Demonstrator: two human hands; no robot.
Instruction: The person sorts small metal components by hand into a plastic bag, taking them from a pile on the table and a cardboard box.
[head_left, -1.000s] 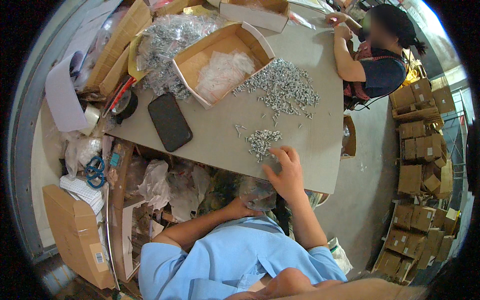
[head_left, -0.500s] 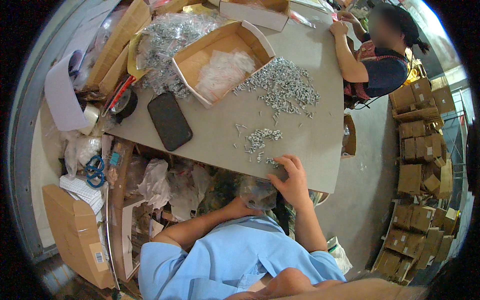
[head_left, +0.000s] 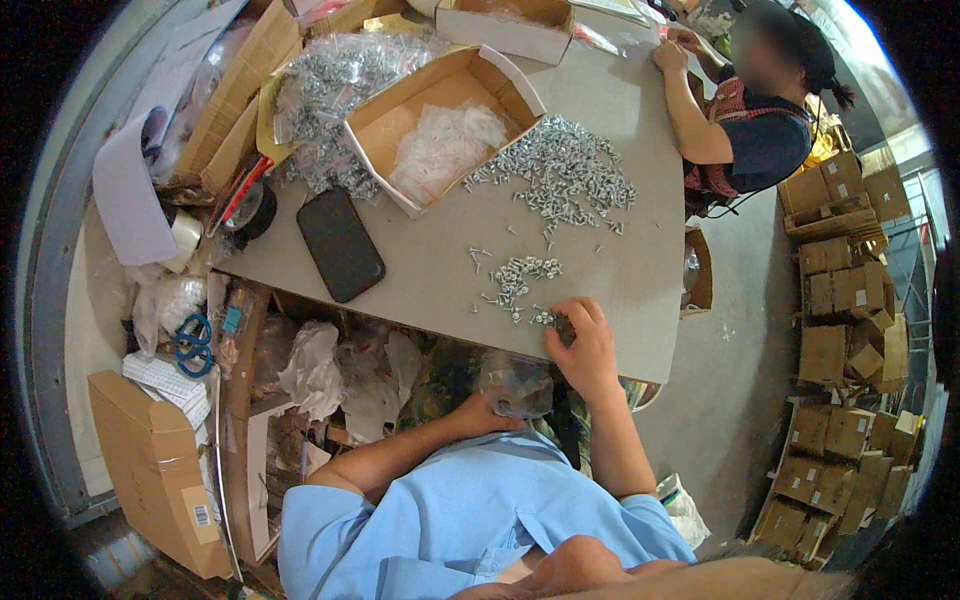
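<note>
Silvery metal screws (head_left: 522,280) lie heaped on the table (head_left: 430,270): surely light, hard, a bit slippery, best pinched by the shank. My right hand (head_left: 583,345) curls beside them; whether it or my left hand (head_left: 485,416), by the bag (head_left: 521,388), grips anything, I cannot tell.

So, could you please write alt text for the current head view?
A person's right hand is at the edge of a small screw pile on a grey table; the left hand is below, by a clear bag. The table also holds a larger screw pile, an open box and a black phone.
</note>
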